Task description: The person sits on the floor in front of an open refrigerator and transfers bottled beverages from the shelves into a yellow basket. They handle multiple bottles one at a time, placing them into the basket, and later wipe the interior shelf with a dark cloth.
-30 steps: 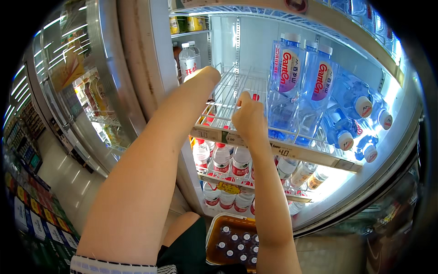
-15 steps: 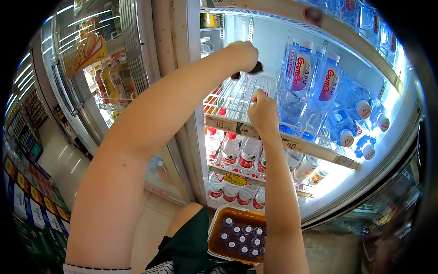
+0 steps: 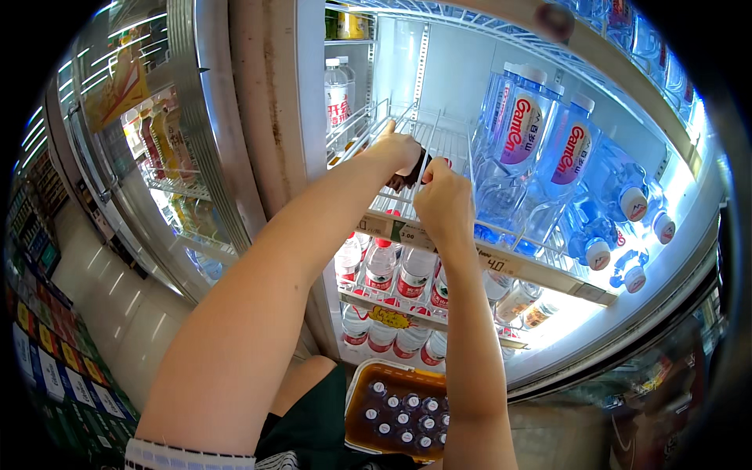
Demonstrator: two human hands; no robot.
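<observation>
My left hand grips a crumpled dark brown cloth, low over a white wire shelf inside an open drinks cooler. Close to its right, my right hand is closed at the shelf's front, by a wire divider; whatever its fingers hold is hidden. Several blue-tinted water bottles stand on the shelf right of my hands, and others lie with white caps facing outward. Left of my hands, behind the wires, is a clear bottle with red print.
Under the shelf's price rail stand rows of red-labelled water bottles. A yellow-orange crate of dark bottles with white caps sits on the floor by my leg. A glass cooler door is at the left, with stacked cartons below.
My left hand has come down and nearer with the cloth, onto the wire shelf. My right hand has shifted slightly left and down. The view has moved a little.
</observation>
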